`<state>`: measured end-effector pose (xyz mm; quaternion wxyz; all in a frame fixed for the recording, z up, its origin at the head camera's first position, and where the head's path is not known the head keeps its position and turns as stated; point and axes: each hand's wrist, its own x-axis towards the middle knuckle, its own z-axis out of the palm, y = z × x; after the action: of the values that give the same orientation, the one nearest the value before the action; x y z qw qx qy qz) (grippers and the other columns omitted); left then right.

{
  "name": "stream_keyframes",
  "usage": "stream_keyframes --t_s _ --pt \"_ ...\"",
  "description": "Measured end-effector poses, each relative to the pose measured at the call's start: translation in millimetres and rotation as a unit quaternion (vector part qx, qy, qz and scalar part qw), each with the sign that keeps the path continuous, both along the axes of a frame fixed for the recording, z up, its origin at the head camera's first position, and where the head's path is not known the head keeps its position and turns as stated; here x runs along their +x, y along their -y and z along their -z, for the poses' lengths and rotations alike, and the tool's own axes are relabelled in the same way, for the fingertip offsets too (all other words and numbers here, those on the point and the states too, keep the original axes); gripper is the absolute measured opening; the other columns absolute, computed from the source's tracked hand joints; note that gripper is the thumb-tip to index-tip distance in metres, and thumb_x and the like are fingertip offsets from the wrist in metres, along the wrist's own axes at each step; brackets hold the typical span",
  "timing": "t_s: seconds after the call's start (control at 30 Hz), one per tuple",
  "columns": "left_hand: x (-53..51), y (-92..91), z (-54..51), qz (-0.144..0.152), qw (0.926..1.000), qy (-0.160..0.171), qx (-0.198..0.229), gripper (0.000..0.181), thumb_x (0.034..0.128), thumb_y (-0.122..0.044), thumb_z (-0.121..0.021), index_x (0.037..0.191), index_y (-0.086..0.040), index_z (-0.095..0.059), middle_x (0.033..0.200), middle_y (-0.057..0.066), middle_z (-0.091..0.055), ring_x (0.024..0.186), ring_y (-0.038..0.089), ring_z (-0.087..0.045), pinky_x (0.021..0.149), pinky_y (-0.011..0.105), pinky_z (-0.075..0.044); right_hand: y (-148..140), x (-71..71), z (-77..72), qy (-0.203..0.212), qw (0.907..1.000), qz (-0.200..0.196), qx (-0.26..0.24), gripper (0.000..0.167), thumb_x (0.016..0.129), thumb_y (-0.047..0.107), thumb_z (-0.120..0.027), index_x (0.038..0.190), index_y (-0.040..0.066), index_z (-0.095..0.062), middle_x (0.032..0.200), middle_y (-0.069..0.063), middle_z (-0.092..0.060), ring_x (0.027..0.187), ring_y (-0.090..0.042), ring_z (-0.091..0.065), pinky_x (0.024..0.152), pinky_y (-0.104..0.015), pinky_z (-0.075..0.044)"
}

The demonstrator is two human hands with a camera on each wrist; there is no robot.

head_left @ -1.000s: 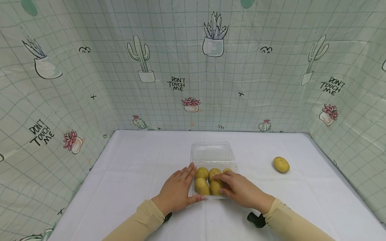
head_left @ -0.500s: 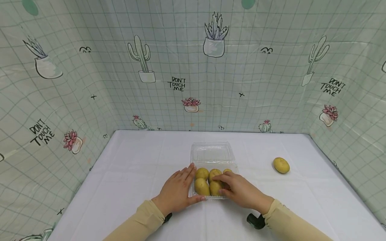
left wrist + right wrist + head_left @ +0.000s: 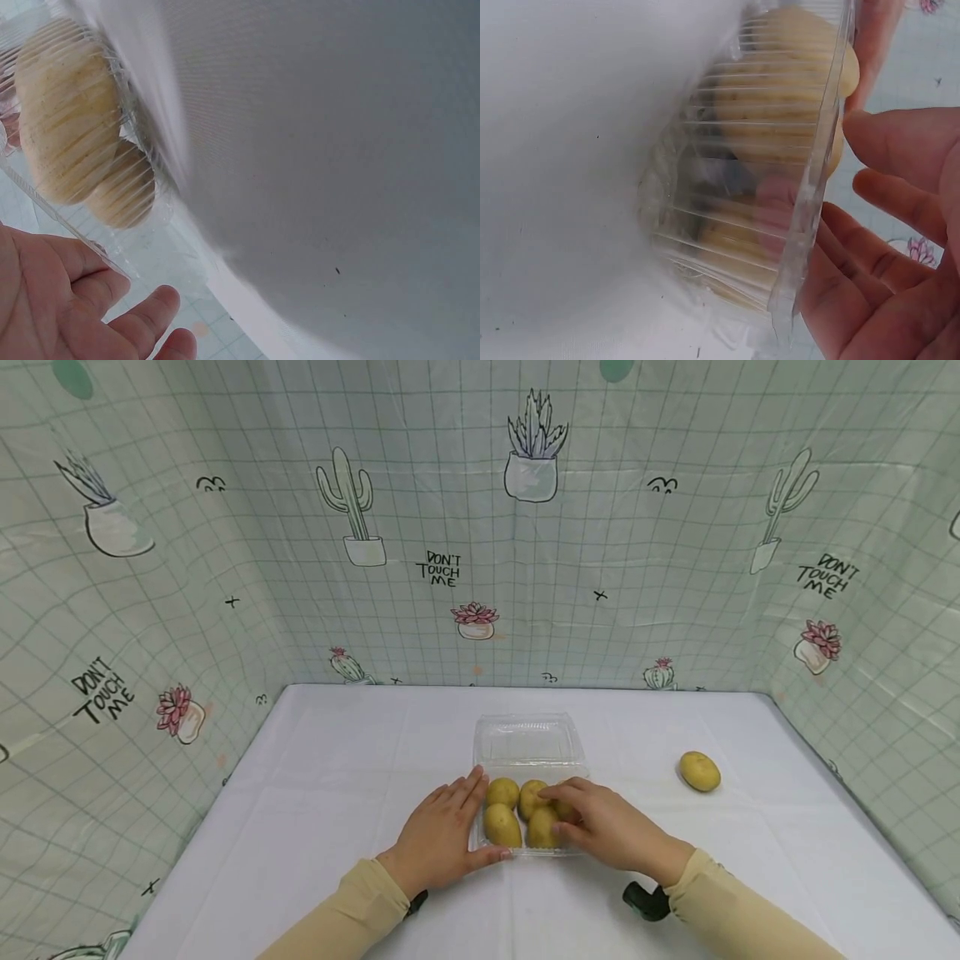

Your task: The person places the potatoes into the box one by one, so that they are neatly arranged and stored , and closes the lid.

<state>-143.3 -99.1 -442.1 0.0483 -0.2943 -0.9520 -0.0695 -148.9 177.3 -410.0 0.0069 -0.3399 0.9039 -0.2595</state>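
A clear plastic clamshell box (image 3: 480,839) stands with its lid (image 3: 528,739) folded back, several yellow potatoes inside. My left hand (image 3: 442,837) rests along the box's left side, fingers straight and thumb at the front edge. In the left wrist view, potatoes (image 3: 67,112) show through the ribbed wall, beside the left fingers (image 3: 142,319). My right hand (image 3: 606,825) reaches in from the right and grips the front potato (image 3: 542,828) between thumb and fingers. Its palm side hides part of another potato (image 3: 564,811). In the right wrist view, one fingertip (image 3: 776,214) is inside the wall.
One loose potato (image 3: 699,772) lies to the right on the white tablecloth (image 3: 337,752). A patterned curtain (image 3: 480,527) closes off the back and both sides. A black wrist mount (image 3: 647,902) sits under the right sleeve.
My right hand has shifted slightly right, and the front potato in its grip has moved right with it. The left hand stays in place.
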Motion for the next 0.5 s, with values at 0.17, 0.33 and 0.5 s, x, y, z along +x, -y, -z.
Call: stream_keyframes --t_s 0.17,0.33,0.5 --pt "-0.2 0.1 0.0 0.001 1.0000 -0.002 0.002 0.102 0.0886 -0.080 -0.039 0.156 -0.003 -0.031 0.162 0.013 -0.025 0.140 0.030 -0.039 0.113 0.046 -0.033 1.4 -0.7 2.8 0.007 0.9999 -0.010 0.002 0.040 0.092 0.010 -0.073 0.130 0.007 -0.063 0.109 0.000 -0.060 0.081 -0.005 -0.055 0.069 -0.025 -0.050" --pt "-0.5 0.1 0.6 0.000 1.0000 -0.003 0.000 0.103 0.0884 -0.081 -0.038 0.156 -0.004 -0.031 0.162 0.012 -0.024 0.140 0.030 -0.039 0.113 0.045 -0.033 2.5 -1.1 7.4 0.010 0.9998 -0.016 -0.005 0.041 0.090 0.010 -0.074 0.129 0.006 -0.063 0.102 0.004 -0.058 0.080 -0.008 -0.055 0.069 -0.025 -0.050" --pt "-0.4 0.3 1.1 0.000 1.0000 -0.004 0.004 0.103 0.0878 -0.081 -0.038 0.156 -0.004 -0.031 0.162 0.012 -0.025 0.140 0.030 -0.039 0.112 0.045 -0.034 3.4 -2.1 9.3 0.015 0.9996 -0.022 -0.003 0.040 0.091 0.011 -0.074 0.129 0.006 -0.063 0.103 0.003 -0.059 0.082 -0.006 -0.056 0.071 -0.025 -0.051"
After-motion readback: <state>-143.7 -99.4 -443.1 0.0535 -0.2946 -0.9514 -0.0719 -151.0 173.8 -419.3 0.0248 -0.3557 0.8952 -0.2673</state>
